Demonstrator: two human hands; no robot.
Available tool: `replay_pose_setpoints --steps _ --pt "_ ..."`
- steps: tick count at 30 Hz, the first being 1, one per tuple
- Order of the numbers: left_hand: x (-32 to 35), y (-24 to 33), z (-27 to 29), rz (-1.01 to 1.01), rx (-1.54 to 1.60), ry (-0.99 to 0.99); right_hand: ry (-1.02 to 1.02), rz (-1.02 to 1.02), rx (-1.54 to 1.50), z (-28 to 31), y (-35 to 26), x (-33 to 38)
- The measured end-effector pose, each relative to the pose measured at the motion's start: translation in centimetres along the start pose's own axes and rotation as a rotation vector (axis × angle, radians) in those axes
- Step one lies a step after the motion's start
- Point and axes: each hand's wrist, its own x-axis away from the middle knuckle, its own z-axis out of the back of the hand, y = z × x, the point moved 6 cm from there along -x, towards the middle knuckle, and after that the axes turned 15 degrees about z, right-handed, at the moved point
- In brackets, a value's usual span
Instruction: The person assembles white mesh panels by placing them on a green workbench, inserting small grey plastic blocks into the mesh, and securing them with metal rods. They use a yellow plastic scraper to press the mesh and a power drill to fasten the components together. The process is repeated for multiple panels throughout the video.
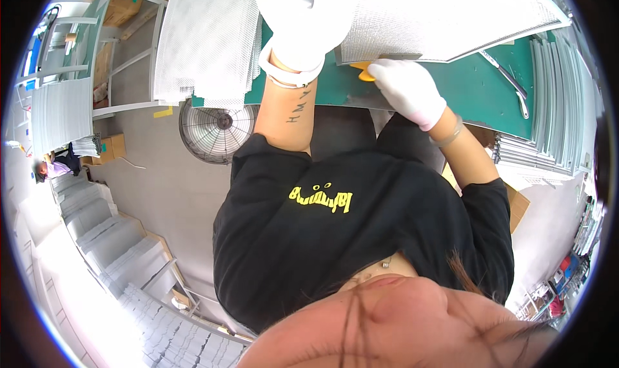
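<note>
A white glove covers my left hand (300, 17), which reaches forward at the top edge of the view. Its fingers are washed out and partly cut off, so I cannot make out a grip. My right hand (407, 92), also gloved in white, is closed on a small flat yellow tool (363, 70) whose tip sticks out past the fingers. That hand is at the near edge of a framed mesh panel (425, 20) lying on the green tabletop (342, 87). To the left of my left arm lies a stack of white mesh sheets (203, 39), overhanging the table's near edge.
A long tool with a black and white handle (508, 79) lies on the table's right side. Beyond it stand several thin frames (560, 104) in a row. A round floor fan (219, 128) is below the table at left. Stacked panels (109, 232) stand farther left.
</note>
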Motion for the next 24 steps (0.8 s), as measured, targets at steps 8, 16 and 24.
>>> replay_pose_setpoints --steps 8,16,24 --pt "2.5 -2.7 -0.1 0.038 -0.217 0.377 -0.074 0.09 0.063 -1.2 -1.1 -1.5" --pt "2.3 -2.3 -0.4 0.044 -0.131 0.349 -0.002 0.07 0.103 -0.9 -2.0 -2.2" --pt "3.1 -1.9 -0.9 0.021 0.017 0.323 -0.03 0.041 0.127 -1.0 -1.9 -1.2"
